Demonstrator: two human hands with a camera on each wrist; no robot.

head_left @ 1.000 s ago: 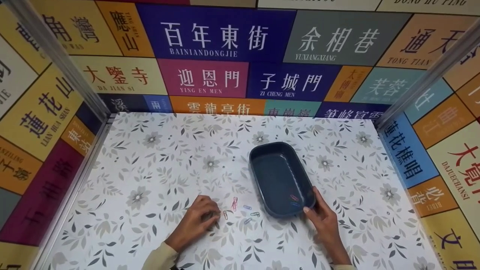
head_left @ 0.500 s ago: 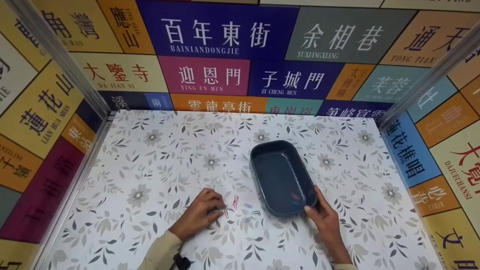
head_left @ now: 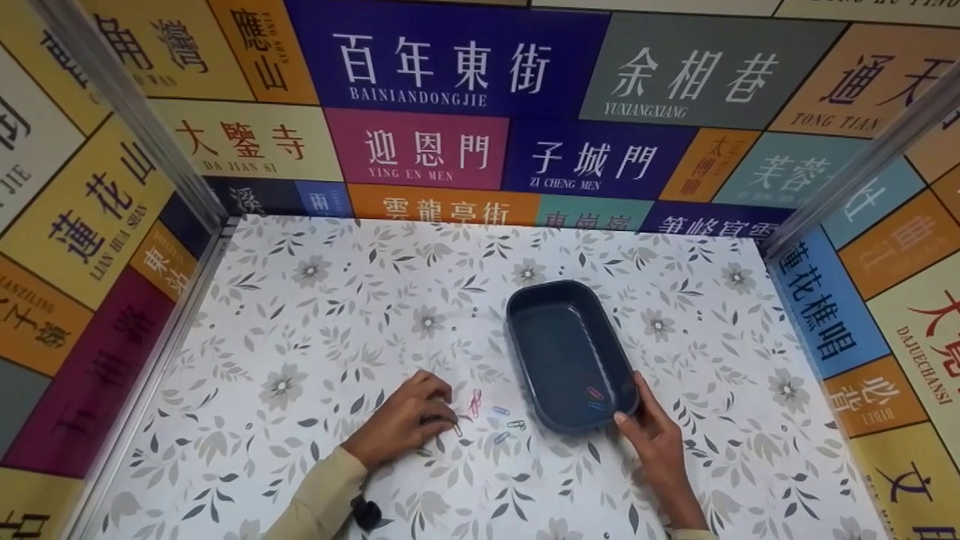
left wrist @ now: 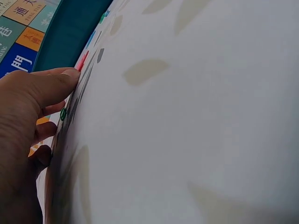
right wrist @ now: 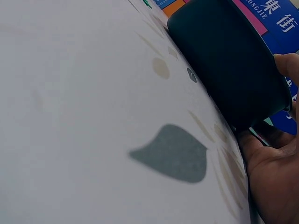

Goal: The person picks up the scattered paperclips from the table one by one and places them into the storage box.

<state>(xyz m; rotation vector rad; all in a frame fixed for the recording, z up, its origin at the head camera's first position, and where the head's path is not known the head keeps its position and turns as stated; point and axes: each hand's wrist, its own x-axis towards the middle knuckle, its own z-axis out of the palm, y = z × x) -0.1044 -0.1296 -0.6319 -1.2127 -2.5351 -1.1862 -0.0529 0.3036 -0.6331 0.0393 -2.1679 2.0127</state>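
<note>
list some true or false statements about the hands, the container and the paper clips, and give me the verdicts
1. The right hand holds the dark container at its near end. True.
2. The container is upside down. False: its open side faces up.
3. A pink clip and a blue clip lie inside the container. True.
4. Every paper clip is in the container. False: others, such as the pink clips, lie on the patterned tabletop.
5. The left hand reaches inside the container. False: it is down at the tabletop, to the container's left.
</note>
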